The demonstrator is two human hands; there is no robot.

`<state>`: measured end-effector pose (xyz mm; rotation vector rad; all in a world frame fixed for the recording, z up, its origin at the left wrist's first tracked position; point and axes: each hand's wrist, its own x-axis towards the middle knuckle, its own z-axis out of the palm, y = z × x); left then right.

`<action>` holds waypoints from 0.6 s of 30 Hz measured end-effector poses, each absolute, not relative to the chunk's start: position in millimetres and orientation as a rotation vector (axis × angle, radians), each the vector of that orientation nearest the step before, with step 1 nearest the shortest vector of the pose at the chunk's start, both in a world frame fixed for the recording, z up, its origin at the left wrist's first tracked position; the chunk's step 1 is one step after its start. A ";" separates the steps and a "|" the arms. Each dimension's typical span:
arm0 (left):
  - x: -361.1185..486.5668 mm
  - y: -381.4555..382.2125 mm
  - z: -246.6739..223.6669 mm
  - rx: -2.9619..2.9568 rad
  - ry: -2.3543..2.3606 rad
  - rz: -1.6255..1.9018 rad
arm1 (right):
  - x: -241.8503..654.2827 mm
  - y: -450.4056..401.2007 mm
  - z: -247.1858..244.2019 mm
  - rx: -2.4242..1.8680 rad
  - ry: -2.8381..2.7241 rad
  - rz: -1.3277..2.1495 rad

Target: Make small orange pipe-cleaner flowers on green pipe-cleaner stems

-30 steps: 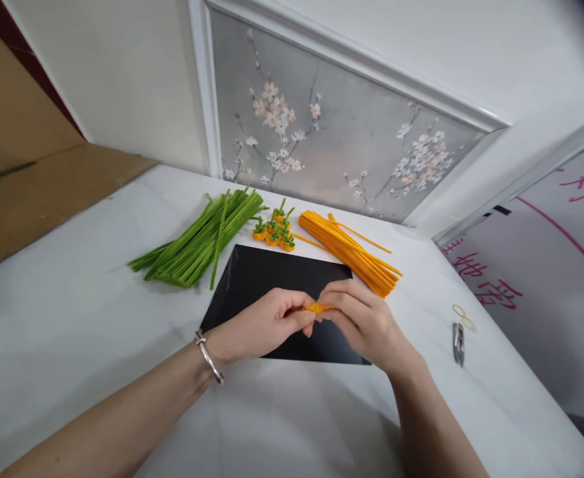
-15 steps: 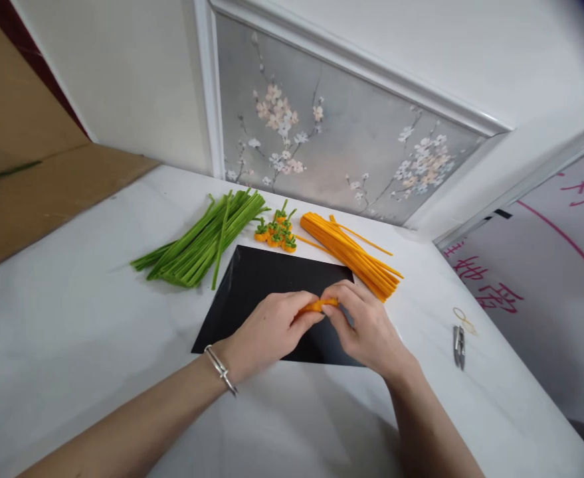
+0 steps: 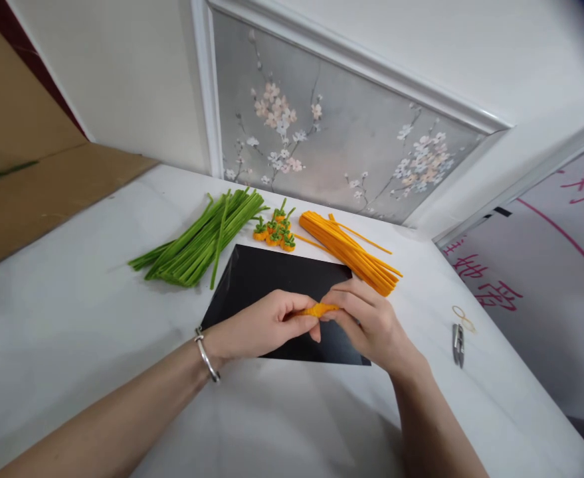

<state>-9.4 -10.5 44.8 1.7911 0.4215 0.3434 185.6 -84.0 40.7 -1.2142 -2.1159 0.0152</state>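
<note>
Soft light leaves blurry shadows on the table (image 3: 72,332), dull sheen on the black sheet (image 3: 276,272)

Fuzzy-looking orange piece (image 3: 320,310) and green strips (image 3: 199,244), faintly glossy black sheet (image 3: 276,273), shiny metal bracelet (image 3: 206,358), smooth marbled tabletop (image 3: 72,318).

Silver-toned bangle (image 3: 206,356) at the left wrist: slim, rounded, shiny, small raised bands near its upper end. Left hand (image 3: 264,325) bare just beyond the bangle, forearm bare behind it. Right hand (image 3: 364,317) and forearm, rightward of the bangle, also bare.
</note>
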 end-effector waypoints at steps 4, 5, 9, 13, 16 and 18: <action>-5.9 -15.8 41.1 1.975 0.529 0.430 | 185.4 -83.9 40.2 -1.305 -2.153 -0.028; -4.9 -17.7 39.2 2.024 0.562 0.458 | 185.4 -83.9 39.9 -1.321 -2.156 -0.038; -3.0 -22.4 31.4 2.209 0.663 0.619 | 186.6 -85.1 39.8 -1.334 -2.133 0.036; -4.1 -20.1 27.6 2.235 0.672 0.678 | 191.1 -85.7 40.7 -1.300 -2.052 0.128; -4.6 -18.1 29.1 2.185 0.640 0.641 | 192.8 -84.7 40.0 -1.228 -2.051 0.076; -5.1 -17.9 32.3 2.145 0.599 0.584 | 191.8 -84.0 38.8 -1.188 -2.089 0.024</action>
